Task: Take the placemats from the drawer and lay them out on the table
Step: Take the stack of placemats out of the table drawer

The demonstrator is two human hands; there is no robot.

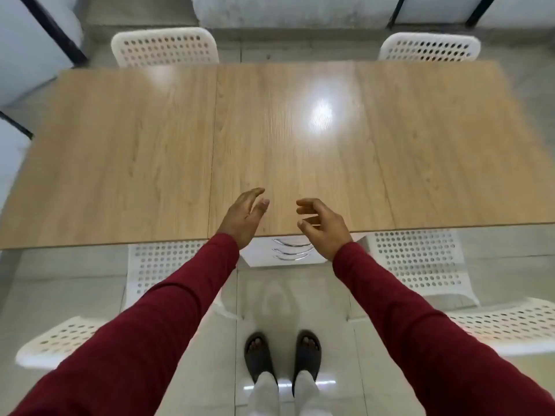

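- Placemats are nowhere in view; judging by the task, they lie inside the white drawer unit (280, 250) tucked under the near edge of the table (120, 145), at about 6 o'clock from the tabletop's middle.
- Left hand (244, 219), at about 10 o'clock from the drawer handles (291, 250), hovers over the table's near edge, fingers loosely spread and holding nothing.
- Drawer unit shows three curved chrome handles stacked one over another, their long axes running 9 to 3 o'clock, along the table edge; all three fronts look closed.
- Right hand (322, 226), at about 1 o'clock from the handles, is half curled with nothing in it, and sits roughly as near to them as the left.
- Coming move, as I judge it: either hand must drop toward 6 o'clock, below the table edge, to hook a handle and pull toward the person's feet.
- Hidden or unclear: the tabletop covers most of the drawer unit, its contents cannot be seen, and which drawer holds the mats cannot be told. White perforated chairs (417, 259) flank the unit, partly under the table.
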